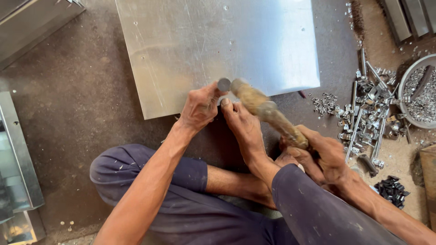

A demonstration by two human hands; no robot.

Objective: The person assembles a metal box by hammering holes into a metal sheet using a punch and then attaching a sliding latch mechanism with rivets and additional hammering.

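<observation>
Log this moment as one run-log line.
left hand: holds punch on metal sheet | right hand: grips hammer | foot: on sheet edge

1 sheet, 1 hammer, perhaps 1 bowl.

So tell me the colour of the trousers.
The trousers are dark navy blue with pale dust specks, in the head view.

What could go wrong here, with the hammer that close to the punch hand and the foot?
1. The left hand pinches the punch just below its top; if the hammer in the right hand glances off, it may hit the fingers.
2. The bare foot rests at the sheet edge, right under the hammer path.
3. The sheet edge beside hand and foot looks bare and could cut.
</observation>
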